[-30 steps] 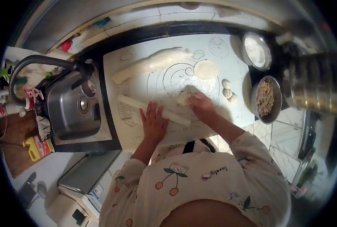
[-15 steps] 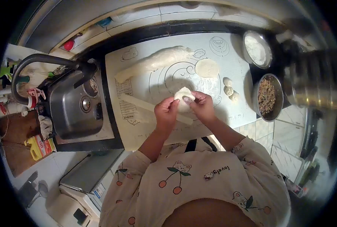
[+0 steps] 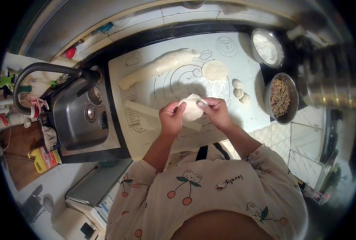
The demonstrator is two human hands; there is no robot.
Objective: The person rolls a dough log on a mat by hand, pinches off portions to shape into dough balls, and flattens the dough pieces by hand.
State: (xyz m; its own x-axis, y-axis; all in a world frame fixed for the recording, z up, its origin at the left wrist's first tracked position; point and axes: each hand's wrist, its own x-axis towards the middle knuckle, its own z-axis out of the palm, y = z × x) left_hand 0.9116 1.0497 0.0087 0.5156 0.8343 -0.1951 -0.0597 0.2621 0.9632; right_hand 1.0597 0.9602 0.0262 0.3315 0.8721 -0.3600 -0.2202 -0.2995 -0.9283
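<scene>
Between my two hands a round dough wrapper [image 3: 192, 110] hangs above the mat, pinched at opposite edges. My left hand [image 3: 172, 115] grips its left edge between thumb and fingers. On the other side, my right hand [image 3: 217, 111] holds the right edge, its thumb lying on top. Beyond the hands a flat dough circle [image 3: 214, 70] lies on the white printed mat [image 3: 146, 60]. Several small dough pieces [image 3: 239, 93] sit to its right. A long thick roll of dough [image 3: 162, 66] stretches across the back left of the mat.
At the right stands a metal bowl of chopped filling [image 3: 296, 105], with a bowl of flour [image 3: 280, 56] behind it. A pale rolling pin or strip [image 3: 142, 109] lies on the mat near my left hand. The sink [image 3: 64, 120] and its black faucet [image 3: 46, 66] are at the left.
My hands have moved slightly apart, and the wrapper between them now looks wider and more spread out. The whole view has shifted a little.
</scene>
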